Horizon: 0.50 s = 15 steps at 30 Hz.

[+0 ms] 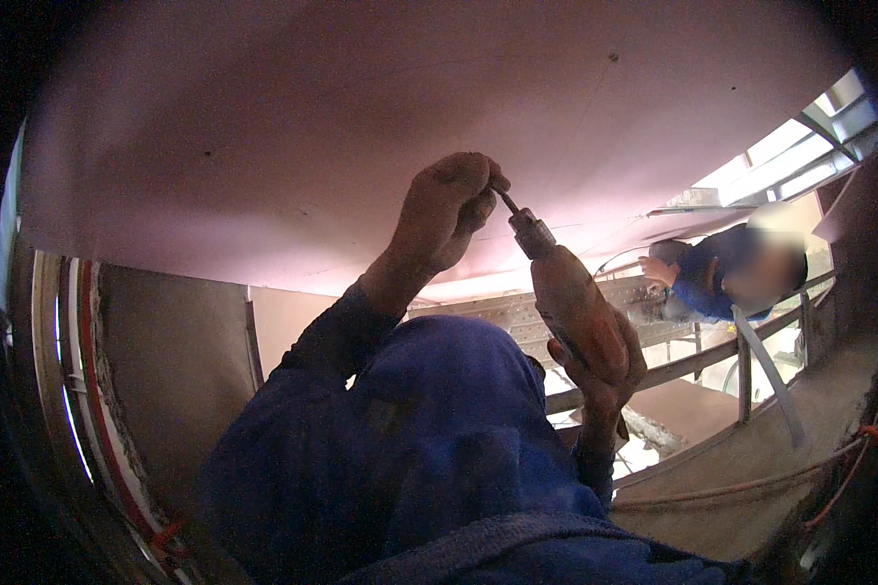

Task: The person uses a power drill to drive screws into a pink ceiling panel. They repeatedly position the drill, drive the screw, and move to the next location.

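Note:
My right hand point(615, 375) is wrapped around the body of a reddish power drill point(578, 302), tilted up and to the left. A metal chuck point(532, 234) at its front carries a thin bit point(506, 201). My raised left hand point(449, 205) is closed, fingers bent and pinched together at the bit's tip. Whatever the left fingers may hold there is hidden. Just above both hands spreads a large, smooth pinkish panel point(361, 107) with a few small dark spots.
At the right, another person in blue point(702, 278) reaches a hand under the panel. Metal railings point(744, 370) and an orange-tied rope point(751, 487) run below. A grey board point(176, 341) and a red pipe or cable point(93, 361) stand at the left.

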Motion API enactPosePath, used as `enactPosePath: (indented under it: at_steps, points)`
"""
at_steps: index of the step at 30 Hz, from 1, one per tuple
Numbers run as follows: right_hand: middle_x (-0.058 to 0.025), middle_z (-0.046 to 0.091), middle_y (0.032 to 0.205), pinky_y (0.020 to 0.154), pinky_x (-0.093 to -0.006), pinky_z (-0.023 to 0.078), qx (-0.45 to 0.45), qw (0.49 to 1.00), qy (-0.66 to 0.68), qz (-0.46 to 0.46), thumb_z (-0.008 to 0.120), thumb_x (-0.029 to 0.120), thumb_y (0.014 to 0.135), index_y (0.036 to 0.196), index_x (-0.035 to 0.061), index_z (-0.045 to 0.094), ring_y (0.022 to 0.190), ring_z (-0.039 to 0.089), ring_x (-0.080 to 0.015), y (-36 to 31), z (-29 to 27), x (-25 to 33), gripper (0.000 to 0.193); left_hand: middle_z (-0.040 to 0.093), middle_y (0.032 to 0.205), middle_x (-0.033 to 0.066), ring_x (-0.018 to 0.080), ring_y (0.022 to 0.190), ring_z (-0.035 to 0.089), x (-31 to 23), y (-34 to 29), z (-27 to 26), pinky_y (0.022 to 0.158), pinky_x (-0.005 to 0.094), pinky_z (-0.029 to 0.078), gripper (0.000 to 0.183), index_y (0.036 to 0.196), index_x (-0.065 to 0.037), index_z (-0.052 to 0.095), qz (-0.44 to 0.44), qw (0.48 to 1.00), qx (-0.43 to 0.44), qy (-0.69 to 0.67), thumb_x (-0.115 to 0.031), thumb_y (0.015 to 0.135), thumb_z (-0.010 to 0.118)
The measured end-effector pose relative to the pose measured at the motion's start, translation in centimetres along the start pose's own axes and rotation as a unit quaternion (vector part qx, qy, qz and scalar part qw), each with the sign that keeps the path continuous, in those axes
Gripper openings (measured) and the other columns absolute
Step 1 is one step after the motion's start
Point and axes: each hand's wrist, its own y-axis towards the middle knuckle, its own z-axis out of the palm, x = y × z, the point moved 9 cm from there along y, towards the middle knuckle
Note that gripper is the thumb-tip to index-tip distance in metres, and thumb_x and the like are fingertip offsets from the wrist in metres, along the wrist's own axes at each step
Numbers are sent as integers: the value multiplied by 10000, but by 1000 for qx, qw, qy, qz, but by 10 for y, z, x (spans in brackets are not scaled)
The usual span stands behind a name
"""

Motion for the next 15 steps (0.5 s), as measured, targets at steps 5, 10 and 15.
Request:
enactPosePath:
  at_steps: [5,10,15]
  points:
    - [-192,702,1286,1026,-453,558,-13,999,-25,-26,987,240,562,1391,-29,604,1169,684,-294,-9,17,10,952,685,933,51,78,677,573,-26,-7,5,608,219,505,265,1017,-40,677,9,998,59,-9,-299,1059,640]
    - [-173,703,1293,1028,-458,566,-26,993,-115,-22,999,214,536,1376,-20,610,1170,684,-281,-11,22,3,955,686,980,80,71,694,568,-44,-9,12,619,215,510,261,1063,-38,653,24,997,68,-41,-297,1071,620]
    - [-165,718,1251,1011,-435,578,-41,997,-46,-49,1020,232,529,1337,-11,623,1139,694,-264,-13,26,9,933,702,939,97,99,697,536,-58,-8,20,584,252,434,278,1035,-1,678,41,995,73,-46,-252,1095,575]
